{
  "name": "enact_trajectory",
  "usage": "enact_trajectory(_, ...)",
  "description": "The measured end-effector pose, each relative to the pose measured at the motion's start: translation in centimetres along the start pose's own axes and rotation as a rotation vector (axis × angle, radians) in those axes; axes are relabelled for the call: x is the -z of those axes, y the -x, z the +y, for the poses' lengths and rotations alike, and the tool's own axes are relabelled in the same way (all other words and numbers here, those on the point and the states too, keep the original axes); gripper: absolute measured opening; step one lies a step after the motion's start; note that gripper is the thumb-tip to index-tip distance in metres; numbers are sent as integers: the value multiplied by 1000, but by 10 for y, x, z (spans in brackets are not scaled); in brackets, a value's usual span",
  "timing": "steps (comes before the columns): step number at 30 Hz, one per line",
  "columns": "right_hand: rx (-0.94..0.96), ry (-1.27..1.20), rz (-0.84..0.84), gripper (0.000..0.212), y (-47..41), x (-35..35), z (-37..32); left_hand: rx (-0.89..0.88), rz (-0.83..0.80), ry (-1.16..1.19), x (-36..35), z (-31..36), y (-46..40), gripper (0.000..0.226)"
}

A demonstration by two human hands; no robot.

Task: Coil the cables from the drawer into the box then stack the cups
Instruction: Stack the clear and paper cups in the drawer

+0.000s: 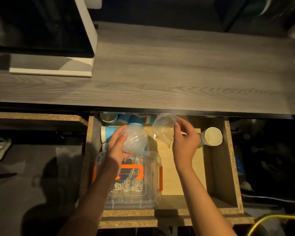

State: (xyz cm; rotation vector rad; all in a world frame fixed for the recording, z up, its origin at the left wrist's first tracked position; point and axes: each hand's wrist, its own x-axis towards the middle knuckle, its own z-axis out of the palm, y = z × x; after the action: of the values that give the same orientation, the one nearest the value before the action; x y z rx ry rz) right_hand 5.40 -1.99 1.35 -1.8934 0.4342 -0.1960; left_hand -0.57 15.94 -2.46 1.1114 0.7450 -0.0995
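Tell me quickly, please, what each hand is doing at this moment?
Left hand: holding a clear plastic cup above the box.
Right hand: holding another clear cup over the drawer.

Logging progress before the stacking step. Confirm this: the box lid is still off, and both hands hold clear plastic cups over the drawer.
Wrong on the lid: the head view shows the box closed. The left hand and right hand do hold clear plastic cups over the drawer.
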Motion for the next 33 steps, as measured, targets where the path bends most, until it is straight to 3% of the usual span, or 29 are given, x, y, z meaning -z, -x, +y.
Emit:
enact_trajectory(4,-32,-159,-105,30,8,4,-30,4,-25,-35,-11,5,7,27)
enact_trajectory(8,13,-38,-212,30,25,-7,-23,73,-79,-30,-25,5,15,38)
enact_trajectory(11,-23,50,-213,31,38,-18,-9,123,-70,-46,-33,2,22,31)
enact_trajectory(17,-162,-47,-280,32,55,-25,4,133,-125,-83,-34,-10,34,56)
enact_trajectory(21,-210,-98,-320,31,63,-25,9,120,-45,-153,-34,-15,38,38)
enact_trajectory(25,-284,-139,-499,33,43,-17,26,161,33,-152,-30,-16,34,37)
enact_trajectory(28,-193,107,-325,28,13,-6,58,187,26,-109,-25,-12,32,29)
enact_trajectory(30,-154,313,-249,42,-6,-2,80,173,44,-78,-23,-11,29,25)
enact_trajectory(33,-124,536,-334,54,-27,-3,108,165,113,-50,-26,-12,24,35)
